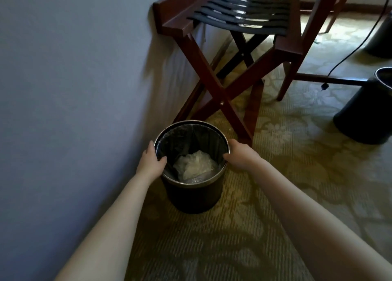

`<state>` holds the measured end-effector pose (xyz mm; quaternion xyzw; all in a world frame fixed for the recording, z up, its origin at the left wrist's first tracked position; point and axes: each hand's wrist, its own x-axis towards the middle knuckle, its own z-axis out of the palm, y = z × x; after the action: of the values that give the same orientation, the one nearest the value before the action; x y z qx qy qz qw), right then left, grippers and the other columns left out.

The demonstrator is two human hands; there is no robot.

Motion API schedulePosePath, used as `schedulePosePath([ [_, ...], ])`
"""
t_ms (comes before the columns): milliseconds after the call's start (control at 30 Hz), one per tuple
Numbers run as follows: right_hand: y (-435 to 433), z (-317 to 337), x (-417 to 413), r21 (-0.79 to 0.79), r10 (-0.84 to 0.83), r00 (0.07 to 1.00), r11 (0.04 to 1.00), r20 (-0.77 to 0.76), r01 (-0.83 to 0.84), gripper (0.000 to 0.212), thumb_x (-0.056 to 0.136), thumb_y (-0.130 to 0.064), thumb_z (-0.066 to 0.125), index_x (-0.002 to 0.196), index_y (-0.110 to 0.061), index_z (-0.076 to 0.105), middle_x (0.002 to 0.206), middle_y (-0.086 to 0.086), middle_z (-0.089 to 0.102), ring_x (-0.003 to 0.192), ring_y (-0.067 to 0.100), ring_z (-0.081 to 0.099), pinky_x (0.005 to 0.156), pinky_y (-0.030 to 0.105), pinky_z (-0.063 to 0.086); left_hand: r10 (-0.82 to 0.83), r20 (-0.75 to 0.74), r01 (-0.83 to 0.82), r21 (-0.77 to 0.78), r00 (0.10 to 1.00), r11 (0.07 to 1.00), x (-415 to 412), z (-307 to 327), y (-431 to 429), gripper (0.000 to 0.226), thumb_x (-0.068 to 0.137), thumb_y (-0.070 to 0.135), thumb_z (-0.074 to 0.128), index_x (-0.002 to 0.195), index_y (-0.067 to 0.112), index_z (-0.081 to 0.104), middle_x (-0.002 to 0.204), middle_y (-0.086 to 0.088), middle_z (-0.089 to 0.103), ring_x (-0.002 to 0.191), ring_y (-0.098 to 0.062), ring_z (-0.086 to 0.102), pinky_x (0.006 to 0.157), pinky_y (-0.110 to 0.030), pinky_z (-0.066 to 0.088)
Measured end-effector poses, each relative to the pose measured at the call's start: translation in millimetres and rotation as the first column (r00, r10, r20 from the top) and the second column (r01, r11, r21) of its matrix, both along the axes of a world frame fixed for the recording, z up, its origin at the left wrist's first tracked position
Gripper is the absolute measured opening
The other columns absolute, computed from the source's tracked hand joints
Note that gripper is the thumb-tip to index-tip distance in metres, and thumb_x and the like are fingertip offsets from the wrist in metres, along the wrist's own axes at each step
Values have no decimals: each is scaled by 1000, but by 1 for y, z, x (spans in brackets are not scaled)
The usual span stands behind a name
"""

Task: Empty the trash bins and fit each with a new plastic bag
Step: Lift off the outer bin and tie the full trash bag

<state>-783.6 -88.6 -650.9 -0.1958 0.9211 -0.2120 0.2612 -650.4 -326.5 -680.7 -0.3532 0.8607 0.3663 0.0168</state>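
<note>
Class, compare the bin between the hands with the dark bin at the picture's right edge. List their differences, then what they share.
The near bin is gripped at its rim by the left hand and right hand; the far bin is untouched. The near bin shows a liner and crumpled plastic inside; the far bin's inside is out of view. Both are dark, round and on the carpet.

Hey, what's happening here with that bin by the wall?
A person grips the rim of a black trash bin with both hands, the left hand and right hand on opposite sides. The bin sits on the carpet beside the wall, before a luggage rack. Its liner holds a crumpled pale wad, so it is not emptied yet.
</note>
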Motion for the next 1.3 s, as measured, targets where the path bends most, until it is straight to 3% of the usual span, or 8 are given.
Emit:
schedulePosePath([
  [100, 0, 0, -3, -86, -22, 995, 996, 101, 30, 63, 94, -23, 57, 149, -23, 27, 121, 5, 55, 91, 17, 58, 73, 31, 56, -14, -34, 17, 90, 999, 996, 10, 1, -6, 62, 93, 18, 55, 148, 23, 26, 142, -8, 48, 127, -27, 47, 100, -33, 38],
  [200, -5, 2, -5, -107, -10, 989, 994, 151, 27, 64, 94, -16, 56, 150, -22, 24, 117, 4, 52, 87, 15, 57, 61, 23, 53, -30, -39, 34, 103, 999, 994, 11, 6, -9, 78, 93, 10, 55, 154, 26, 9, 151, -6, 36, 135, -25, 39, 105, -29, 32],
  [500, -10, 11, 2, -16, 22, 1000, 1000, -3, -22, 54, 94, -20, 53, 143, -14, 31, 113, 7, 60, 94, 23, 62, 79, 35, 57, -92, -12, 91, -7, 996, 996, 8, 21, -7, 79, 90, 6, 51, 154, 24, 7, 150, -9, 38, 134, -28, 41, 104, -31, 36],
  [667, -12, 25, 0, -12, 9, 998, 1000, -67, -10, 51, 95, -21, 50, 141, -14, 30, 98, 2, 58, 76, 15, 58, 56, 25, 47, -107, -42, 103, -89, 993, 991, 2, 37, -11, 73, 86, 4, 51, 150, 26, 26, 145, -5, 46, 131, -26, 44, 101, -29, 37],
  [867, -8, 54, 2, -61, 13, 987, 998, -158, -23, 51, 93, -20, 50, 141, -16, 35, 106, 3, 62, 83, 18, 61, 72, 33, 54, -135, -29, 130, -142, 990, 981, -1, 64, -18, 70, 81, 5, 56, 147, 20, 36, 141, -9, 50, 126, -25, 49, 99, -27, 39],
  [1000, -6, 78, -1, -96, 6, 966, 995, -260, -32, 49, 92, -23, 52, 139, -18, 39, 93, -3, 59, 73, 13, 61, 59, 28, 51, -136, -78, 118, -207, 988, 971, -2, 95, -18, 67, 79, 5, 56, 143, 21, 42, 130, -12, 59, 117, -29, 55, 93, -29, 42],
  [1133, -3, 104, -1, -162, -42, 942, 987, -333, -13, 41, 89, -24, 52, 130, -22, 47, 101, -2, 64, 82, 17, 64, 69, 32, 54, -118, -142, 78, -260, 983, 963, -3, 128, -12, 62, 80, 5, 54, 139, 21, 47, 117, -21, 63, 108, -34, 57, 85, -33, 44],
  [1300, 0, 128, 2, -211, -101, 914, 977, -393, 17, 61, 91, -25, 51, 148, -16, 31, 137, 7, 54, 124, 26, 52, 87, 28, 39, -65, -237, -6, -287, 969, 958, -4, 156, -5, 56, 78, 4, 54, 131, 22, 53, 110, -24, 65, 102, -38, 59, 82, -37, 45],
])
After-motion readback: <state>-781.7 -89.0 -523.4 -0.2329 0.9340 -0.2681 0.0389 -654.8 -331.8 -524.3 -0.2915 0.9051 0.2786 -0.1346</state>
